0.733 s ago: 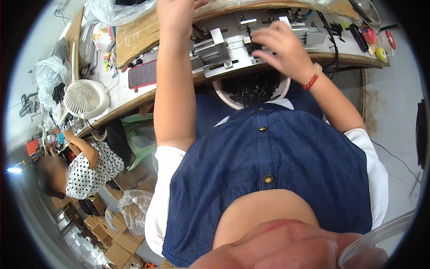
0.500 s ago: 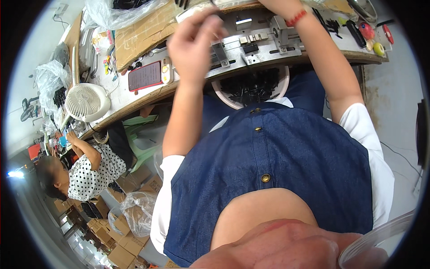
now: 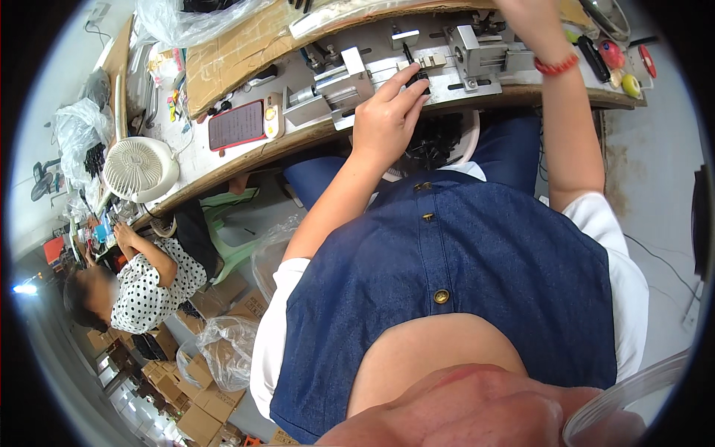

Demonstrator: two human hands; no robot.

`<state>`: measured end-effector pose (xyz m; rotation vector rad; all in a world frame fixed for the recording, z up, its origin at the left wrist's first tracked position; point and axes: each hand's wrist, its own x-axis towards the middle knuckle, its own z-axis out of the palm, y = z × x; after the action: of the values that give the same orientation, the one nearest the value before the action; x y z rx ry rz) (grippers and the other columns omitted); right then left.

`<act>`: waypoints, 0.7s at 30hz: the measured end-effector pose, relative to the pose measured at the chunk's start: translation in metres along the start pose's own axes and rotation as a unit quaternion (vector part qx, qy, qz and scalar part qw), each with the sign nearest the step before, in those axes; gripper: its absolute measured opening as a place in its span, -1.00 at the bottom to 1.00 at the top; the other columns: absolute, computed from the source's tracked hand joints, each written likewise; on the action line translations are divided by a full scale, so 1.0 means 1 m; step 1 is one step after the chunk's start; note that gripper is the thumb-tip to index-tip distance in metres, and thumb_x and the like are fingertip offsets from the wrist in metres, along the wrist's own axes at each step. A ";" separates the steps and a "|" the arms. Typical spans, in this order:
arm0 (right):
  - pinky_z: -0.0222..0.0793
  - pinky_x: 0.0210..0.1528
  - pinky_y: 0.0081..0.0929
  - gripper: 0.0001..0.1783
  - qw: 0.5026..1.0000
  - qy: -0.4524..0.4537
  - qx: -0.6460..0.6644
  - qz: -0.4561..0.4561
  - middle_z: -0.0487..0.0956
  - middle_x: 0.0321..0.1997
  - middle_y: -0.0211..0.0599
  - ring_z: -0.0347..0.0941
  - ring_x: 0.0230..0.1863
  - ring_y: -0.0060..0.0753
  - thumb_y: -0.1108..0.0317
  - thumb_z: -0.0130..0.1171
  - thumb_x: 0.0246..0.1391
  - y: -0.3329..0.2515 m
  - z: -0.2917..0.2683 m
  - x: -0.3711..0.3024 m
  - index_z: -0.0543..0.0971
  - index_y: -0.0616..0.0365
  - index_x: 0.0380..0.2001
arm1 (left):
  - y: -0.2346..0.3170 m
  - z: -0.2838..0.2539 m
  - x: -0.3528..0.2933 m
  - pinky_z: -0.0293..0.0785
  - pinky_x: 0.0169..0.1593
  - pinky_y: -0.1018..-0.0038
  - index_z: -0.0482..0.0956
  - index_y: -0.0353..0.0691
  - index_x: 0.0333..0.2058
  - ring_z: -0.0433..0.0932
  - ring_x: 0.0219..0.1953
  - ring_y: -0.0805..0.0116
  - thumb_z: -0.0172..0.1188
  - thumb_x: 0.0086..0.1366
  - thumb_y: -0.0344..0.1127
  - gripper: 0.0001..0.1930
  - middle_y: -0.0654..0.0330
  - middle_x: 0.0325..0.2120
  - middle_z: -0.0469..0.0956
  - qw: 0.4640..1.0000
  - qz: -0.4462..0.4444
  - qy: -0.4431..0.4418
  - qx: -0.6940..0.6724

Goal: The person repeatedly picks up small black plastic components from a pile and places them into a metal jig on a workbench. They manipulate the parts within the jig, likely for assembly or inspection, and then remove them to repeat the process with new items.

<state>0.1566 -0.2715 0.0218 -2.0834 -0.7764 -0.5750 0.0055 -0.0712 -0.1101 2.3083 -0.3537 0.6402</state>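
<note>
My left hand [image 3: 383,123] is at the middle of a metal fixture [image 3: 480,56] on the bench. Its fingertips are closed on a thin black stick-like piece [image 3: 408,52], which stands tilted by the small metal block [image 3: 430,62] of the fixture. My right hand [image 3: 532,26], with a red bead bracelet on the wrist, reaches past the fixture's right side at the top edge. Its fingers are cut off there, so what they do is hidden. Below the bench edge, a pale round basket [image 3: 471,138] holds many black pieces, partly behind my left hand.
A phone with a red edge [image 3: 237,125] lies left of the fixture, near a white fan [image 3: 140,170]. Cardboard [image 3: 231,63] covers the bench behind. At the right are a black tool [image 3: 593,59] and a pink ball [image 3: 611,54]. A co-worker [image 3: 153,287] sits at far left.
My left hand has come down and right from above the fixture's left part to its middle with the black piece. My right hand has shifted right. The co-worker's arms have moved slightly.
</note>
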 end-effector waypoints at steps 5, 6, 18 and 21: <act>0.46 -0.03 -0.51 -0.75 0.978 0.194 0.067 0.023 0.69 -0.08 -0.31 0.58 -0.11 -0.48 0.38 0.28 0.31 0.100 -0.061 -0.064 0.63 0.25 -0.01 | 0.007 -0.004 0.004 0.70 -0.16 0.34 0.71 -0.11 -0.02 0.74 -0.14 0.18 0.36 0.28 -0.32 -0.72 0.23 0.07 0.66 1.000 -0.006 -0.010 0.004; 0.46 -0.04 -0.52 -0.73 0.975 0.202 0.078 0.045 0.69 -0.10 -0.32 0.56 -0.16 -0.47 0.33 0.32 0.27 0.115 -0.073 -0.077 0.64 0.23 -0.03 | 0.008 -0.004 0.005 0.70 -0.16 0.34 0.70 -0.12 -0.01 0.74 -0.14 0.18 0.36 0.28 -0.32 -0.71 0.22 0.07 0.66 1.000 -0.010 -0.011 0.002; 0.46 -0.09 -0.14 -0.83 0.921 -0.029 -0.354 0.158 0.65 -0.28 -0.16 0.56 -0.18 0.10 0.35 0.24 0.19 0.216 -0.085 -0.154 0.64 0.17 -0.19 | 0.027 -0.039 0.045 0.63 -0.30 0.35 0.69 -0.11 0.01 0.67 -0.47 0.23 0.34 0.31 -0.30 -0.70 0.13 -0.07 0.67 0.996 -0.050 -0.062 -0.037; 0.45 -0.06 -0.13 -0.84 0.902 0.091 -0.411 0.096 0.62 -0.26 -0.16 0.55 -0.15 0.06 0.36 0.24 0.17 0.201 -0.082 -0.142 0.65 0.15 -0.21 | 0.019 -0.046 0.088 0.52 -0.33 0.41 0.72 -0.12 -0.04 0.55 -0.53 0.33 0.35 0.29 -0.35 -0.74 0.20 -0.31 0.62 1.000 0.020 0.023 0.007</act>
<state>0.1862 -0.4798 -0.1298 -2.7641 -0.2032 -1.1033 0.0555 -0.0591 -0.0228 2.3006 -0.3752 0.7168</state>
